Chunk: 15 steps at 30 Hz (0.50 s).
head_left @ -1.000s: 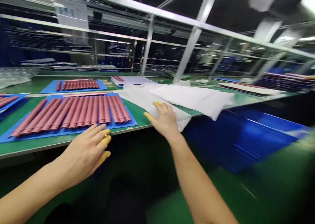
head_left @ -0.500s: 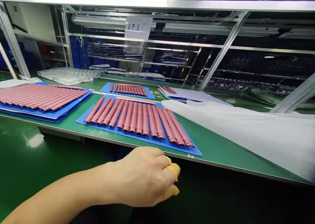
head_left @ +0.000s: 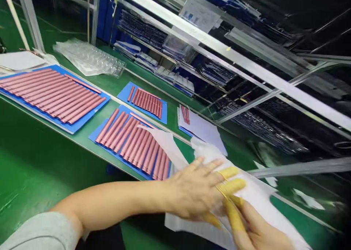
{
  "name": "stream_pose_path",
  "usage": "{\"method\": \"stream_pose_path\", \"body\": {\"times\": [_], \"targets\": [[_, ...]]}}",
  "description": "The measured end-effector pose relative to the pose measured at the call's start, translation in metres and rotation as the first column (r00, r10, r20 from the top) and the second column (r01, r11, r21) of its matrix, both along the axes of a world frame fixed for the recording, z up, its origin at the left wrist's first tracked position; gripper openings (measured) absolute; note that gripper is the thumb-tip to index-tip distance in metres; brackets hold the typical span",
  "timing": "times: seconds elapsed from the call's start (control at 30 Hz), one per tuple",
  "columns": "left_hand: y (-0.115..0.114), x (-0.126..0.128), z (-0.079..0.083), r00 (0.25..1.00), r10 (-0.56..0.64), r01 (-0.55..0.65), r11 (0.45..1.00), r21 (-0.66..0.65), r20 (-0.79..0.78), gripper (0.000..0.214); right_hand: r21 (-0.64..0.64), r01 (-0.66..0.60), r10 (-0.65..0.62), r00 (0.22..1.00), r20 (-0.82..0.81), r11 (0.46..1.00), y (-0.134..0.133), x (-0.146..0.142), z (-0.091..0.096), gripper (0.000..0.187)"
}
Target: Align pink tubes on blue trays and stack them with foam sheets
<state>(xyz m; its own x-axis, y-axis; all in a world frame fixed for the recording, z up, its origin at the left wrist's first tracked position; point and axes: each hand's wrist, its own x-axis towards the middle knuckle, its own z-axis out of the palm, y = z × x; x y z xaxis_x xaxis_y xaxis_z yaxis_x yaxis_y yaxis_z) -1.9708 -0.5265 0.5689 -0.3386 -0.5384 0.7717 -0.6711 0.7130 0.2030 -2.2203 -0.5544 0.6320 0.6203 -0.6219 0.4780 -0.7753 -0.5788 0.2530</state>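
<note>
My left hand [head_left: 196, 191], with yellow finger cots on some fingers, reaches across to the right with its fingers stretched out over a white sheet [head_left: 263, 191]. Close against it at the lower right is my right hand [head_left: 255, 224], also wearing yellow cots. Its fingers are closed together, and what they hold is hidden behind the left hand and blurred. One part of the white sheet lies over the right side of a row of reddish-pink half-round tubes [head_left: 137, 144], which rest on a blue board [head_left: 94, 135].
More pink tubes [head_left: 52, 92] lie on a stacked blue board at left. A smaller set [head_left: 146, 101] sits farther back, near clear plastic trays [head_left: 93, 58]. A white board [head_left: 205, 127] carries a few pink pieces. Metal frame bars [head_left: 236, 59] cross above the green bench.
The view has tilted and turned right. My left hand has gone from a curled shape to stretched fingers over the white sheet. My right hand has come into view, and the sheet now covers some tubes.
</note>
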Motion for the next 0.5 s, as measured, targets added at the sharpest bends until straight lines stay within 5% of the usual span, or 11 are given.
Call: {"method": "stream_pose_path", "body": {"times": [0.1,0.23,0.37,0.5], "targets": [[-0.033,-0.006,0.014,0.997,-0.061,0.046,0.957,0.286,0.045,0.073,0.120,-0.105,0.107,0.994,-0.006,0.987,0.008,-0.014,0.023,0.055],[-0.059,-0.016,0.019,0.999,0.011,-0.026,0.829,0.558,0.031,0.029,-0.060,-0.014,0.006,0.991,-0.135,0.998,0.022,-0.037,0.053,0.058],[-0.052,-0.046,0.046,0.999,0.020,0.004,0.818,0.575,-0.036,0.017,-0.308,0.038,-0.096,0.979,-0.177,0.951,0.038,-0.055,0.087,0.062],[-0.031,-0.066,0.075,0.999,0.028,-0.010,0.899,0.438,-0.034,0.010,-0.487,0.159,-0.204,0.978,-0.040,0.859,0.054,-0.084,0.115,0.052]]}}
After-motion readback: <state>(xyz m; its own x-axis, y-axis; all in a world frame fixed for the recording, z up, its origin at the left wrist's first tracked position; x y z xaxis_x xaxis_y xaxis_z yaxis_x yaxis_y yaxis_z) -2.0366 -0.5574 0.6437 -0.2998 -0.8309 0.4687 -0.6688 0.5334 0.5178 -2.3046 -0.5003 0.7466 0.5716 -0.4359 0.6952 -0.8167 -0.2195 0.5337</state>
